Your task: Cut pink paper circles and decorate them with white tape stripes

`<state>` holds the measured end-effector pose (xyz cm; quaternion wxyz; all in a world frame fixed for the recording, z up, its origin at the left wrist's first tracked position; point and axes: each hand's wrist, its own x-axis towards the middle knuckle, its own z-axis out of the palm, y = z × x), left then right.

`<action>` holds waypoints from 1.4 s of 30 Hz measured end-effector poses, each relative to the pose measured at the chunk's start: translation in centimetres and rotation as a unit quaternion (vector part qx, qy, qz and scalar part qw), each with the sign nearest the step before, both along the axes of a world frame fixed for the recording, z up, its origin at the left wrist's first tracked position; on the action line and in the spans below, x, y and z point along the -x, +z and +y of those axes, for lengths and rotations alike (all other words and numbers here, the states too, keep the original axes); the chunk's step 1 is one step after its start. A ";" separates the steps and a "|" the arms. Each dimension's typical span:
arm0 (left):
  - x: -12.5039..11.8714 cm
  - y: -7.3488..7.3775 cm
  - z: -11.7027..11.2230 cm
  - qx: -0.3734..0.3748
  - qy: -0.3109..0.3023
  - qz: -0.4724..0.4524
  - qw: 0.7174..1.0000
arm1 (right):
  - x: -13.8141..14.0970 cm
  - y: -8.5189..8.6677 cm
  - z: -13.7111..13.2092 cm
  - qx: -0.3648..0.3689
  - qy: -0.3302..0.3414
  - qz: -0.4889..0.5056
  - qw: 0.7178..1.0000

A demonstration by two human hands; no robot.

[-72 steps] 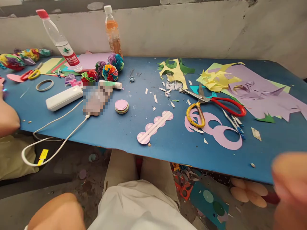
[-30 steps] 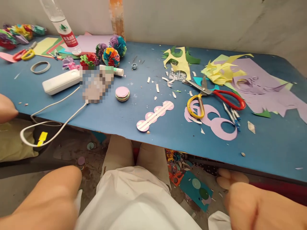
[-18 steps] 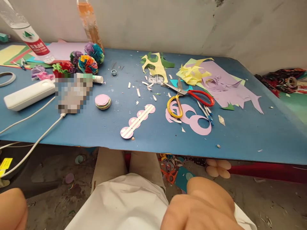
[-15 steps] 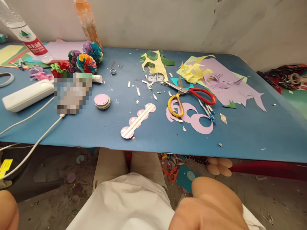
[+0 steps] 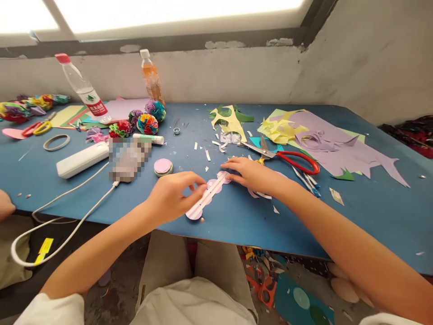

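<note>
A row of round lilac paper discs, backed into one narrow scalloped chain by white strips running lengthwise [image 5: 210, 192], lies strips-up on the blue table [image 5: 237, 230] before you, close to the edge nearest your lap. The piece stretches out straight on a slant, its near end toward your left and its far end toward your right. Small dark marks dot the middle line. Your left hand [image 5: 174, 192] partly covers one side of the chain, while fingers of your right hand [image 5: 248, 174] meet the far disc.
</note>
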<state>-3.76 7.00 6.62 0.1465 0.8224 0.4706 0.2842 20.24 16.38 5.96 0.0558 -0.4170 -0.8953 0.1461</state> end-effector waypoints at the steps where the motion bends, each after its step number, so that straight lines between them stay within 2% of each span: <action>1: -0.6 0.1 0.9 0.023 0.005 0.036 0.999 | 0.1 -0.2 0.5 0.002 0.005 0.004 1.000; 4: -2.5 -0.3 4.0 0.104 0.014 0.140 0.985 | 0.3 -0.5 0.7 0.014 0.018 0.025 0.999; 8: -3.7 -1.8 6.3 0.117 0.011 0.141 0.983 | 0.5 -0.4 0.2 0.036 0.015 0.081 0.996; 11: -3.6 -2.9 6.4 0.149 0.006 0.037 0.988 | 0.6 -0.6 -0.3 0.060 -0.005 0.141 0.988; 14: -3.5 -3.3 6.1 0.233 -0.015 -0.142 0.962 | 0.8 -0.6 -1.0 0.076 -0.033 0.207 0.975; 16: -3.5 -3.1 5.9 0.279 -0.025 -0.242 0.929 | 0.9 -0.5 -1.5 0.107 -0.067 0.279 0.952; 20: -3.5 -2.0 5.4 0.305 -0.022 -0.377 0.874 | 1.3 0.1 -2.4 0.235 -0.124 0.424 0.866; 23: -3.3 -1.2 5.0 0.326 -0.029 -0.425 0.844 | 1.7 0.4 -3.0 0.265 -0.141 0.478 0.826; 26: -3.2 -0.7 4.8 0.334 -0.036 -0.436 0.835 | 1.9 0.3 -3.3 0.260 -0.153 0.511 0.805; 30: -3.2 -0.7 4.9 0.327 -0.046 -0.446 0.832 | 1.7 0.3 -3.4 0.236 -0.167 0.529 0.798; 34: -3.1 -0.7 4.9 0.302 -0.045 -0.441 0.844 | 1.6 0.4 -3.4 0.224 -0.153 0.536 0.799; 39: -3.1 -0.5 4.6 0.309 -0.050 -0.439 0.842 | 1.8 0.2 -3.7 0.185 -0.135 0.530 0.817; 42: -3.2 -0.5 4.4 0.291 -0.050 -0.437 0.850 | 1.8 -0.1 -3.8 0.117 -0.114 0.513 0.843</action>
